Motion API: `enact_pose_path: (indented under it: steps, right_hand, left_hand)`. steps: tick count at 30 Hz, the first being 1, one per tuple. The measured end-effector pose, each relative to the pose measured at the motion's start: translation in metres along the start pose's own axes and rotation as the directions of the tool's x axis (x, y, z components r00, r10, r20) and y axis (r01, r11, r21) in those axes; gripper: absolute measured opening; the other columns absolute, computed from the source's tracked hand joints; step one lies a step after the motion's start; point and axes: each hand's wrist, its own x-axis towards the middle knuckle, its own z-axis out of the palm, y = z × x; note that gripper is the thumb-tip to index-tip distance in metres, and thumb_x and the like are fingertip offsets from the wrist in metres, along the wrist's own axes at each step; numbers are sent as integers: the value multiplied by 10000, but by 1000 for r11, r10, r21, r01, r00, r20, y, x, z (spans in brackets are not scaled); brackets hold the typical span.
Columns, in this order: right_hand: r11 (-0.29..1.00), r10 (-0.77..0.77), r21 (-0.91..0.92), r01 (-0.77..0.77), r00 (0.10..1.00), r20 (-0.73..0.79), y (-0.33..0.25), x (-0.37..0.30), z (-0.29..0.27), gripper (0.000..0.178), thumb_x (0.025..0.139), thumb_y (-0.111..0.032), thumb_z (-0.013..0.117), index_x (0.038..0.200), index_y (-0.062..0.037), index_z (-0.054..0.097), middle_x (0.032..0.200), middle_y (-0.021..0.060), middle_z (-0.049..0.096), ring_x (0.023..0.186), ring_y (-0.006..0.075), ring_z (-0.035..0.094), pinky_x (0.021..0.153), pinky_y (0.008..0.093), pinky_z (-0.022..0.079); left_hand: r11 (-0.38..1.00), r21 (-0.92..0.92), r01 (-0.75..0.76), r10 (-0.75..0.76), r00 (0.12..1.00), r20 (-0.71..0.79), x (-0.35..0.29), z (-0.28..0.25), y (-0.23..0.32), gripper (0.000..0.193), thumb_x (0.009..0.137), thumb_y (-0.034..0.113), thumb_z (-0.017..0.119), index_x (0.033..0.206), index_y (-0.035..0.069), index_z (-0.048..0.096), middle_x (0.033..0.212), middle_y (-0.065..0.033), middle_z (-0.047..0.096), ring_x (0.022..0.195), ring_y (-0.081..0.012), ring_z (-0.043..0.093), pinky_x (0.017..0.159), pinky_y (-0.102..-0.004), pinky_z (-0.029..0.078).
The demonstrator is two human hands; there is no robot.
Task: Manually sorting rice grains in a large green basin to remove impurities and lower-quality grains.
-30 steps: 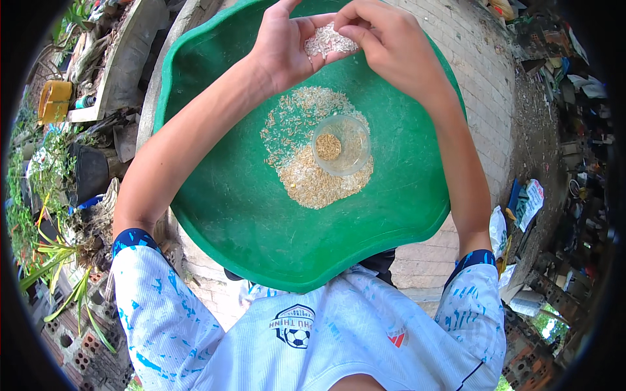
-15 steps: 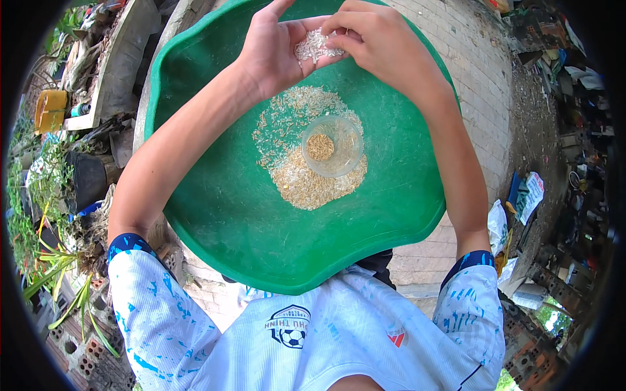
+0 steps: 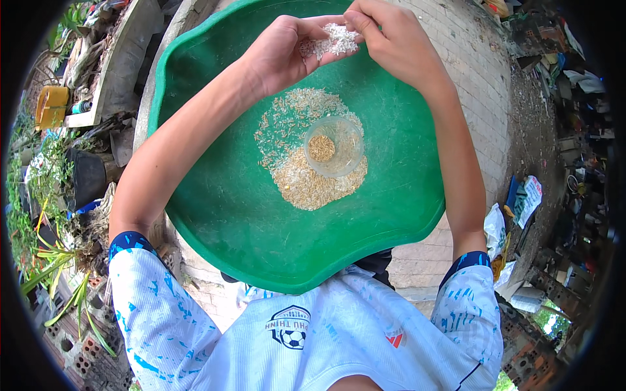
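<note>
Soft daylight brightens the green tray [image 3: 228, 225] and white shirt [image 3: 254, 355], while the clutter [image 3: 583, 156] at right looks dim. The paving [image 3: 473, 117] bends with the fisheye distortion, and blackness rounds off the view.

The left forearm [image 3: 182, 143] slants from near left to the far middle, the left hand [image 3: 287, 49] cupped with its palm up. From near right the right forearm [image 3: 460, 163] rises, the right hand [image 3: 394, 45] curling its fingers [image 3: 366, 22] in beside the left hand

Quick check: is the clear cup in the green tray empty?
No, a small heap of golden-brown grains lies at the bottom of the clear cup.
</note>
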Motion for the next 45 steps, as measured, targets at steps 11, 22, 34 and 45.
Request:
enact_pose_path:
  steps: [11, 22, 34, 45]
  right_hand:
    - [991, -9, 126, -31, 952, 306, -7, 2, -16, 195, 846, -214, 701, 853, -20, 720, 678, 91, 620, 621, 164, 572, 611, 301, 455]
    - [986, -120, -104, 134, 985, 126, 8, 1, -12, 169, 859, -155, 664, 915, 2, 692, 866, 141, 662, 780, 242, 667, 737, 366, 525]
    - [946, -209, 321, 45, 843, 496, 11, -3, -20, 234, 899, -243, 671, 863, -17, 719, 690, 80, 627, 649, 128, 572, 603, 301, 442]
    - [961, 181, -271, 51, 625, 759, -5, -33, 30, 271, 803, -287, 754, 902, -36, 730, 722, 79, 667, 730, 199, 659, 651, 338, 505]
  left_hand:
    - [999, -45, 31, -31, 1000, 0, 4, -10, 4, 535, 1003, 306, 394, 1359, -86, 469, 1313, -187, 572, 1133, -268, 617, 961, -348, 546]
    - [986, -137, 95, -77, 989, 127, 6, -12, 5, 598, 1047, 371, 291, 1388, -104, 416, 1344, -223, 545, 1221, -338, 573, 1034, -376, 501]
    - [992, 76, 105, -103, 994, -31, 1, -5, 6, 527, 1035, 313, 359, 1382, -71, 464, 1241, -167, 622, 1102, -228, 634, 982, -313, 520]
    - [-79, 997, -11, -107, 994, 3, 20, -38, -14, 453, 974, 374, 514, 1221, 22, 655, 1053, -191, 690, 1033, -322, 650, 935, -381, 494]
